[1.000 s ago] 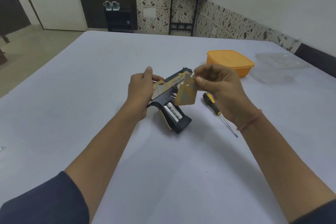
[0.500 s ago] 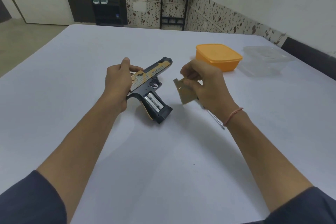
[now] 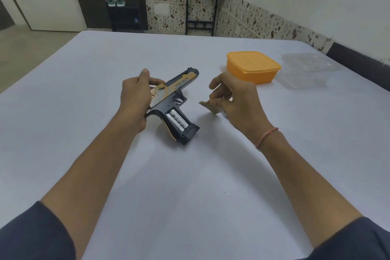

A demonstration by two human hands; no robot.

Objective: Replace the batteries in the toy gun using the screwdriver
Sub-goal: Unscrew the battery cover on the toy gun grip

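Left hand (image 3: 135,99) grips the toy gun (image 3: 175,99) on the white worktop (image 3: 190,175), batteries (image 3: 176,121) exposed; right hand (image 3: 236,101) pinches the battery cover (image 3: 211,107).

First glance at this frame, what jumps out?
The toy gun mid-table, its grip open on two white batteries, the left hand gripping its rear. Just right of it, the right hand pinches the detached gold cover; an orange lidded box sits beyond.

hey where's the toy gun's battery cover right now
In the head view, the battery cover is pinched in the right hand, just right of the toy gun and nearer than the orange container.
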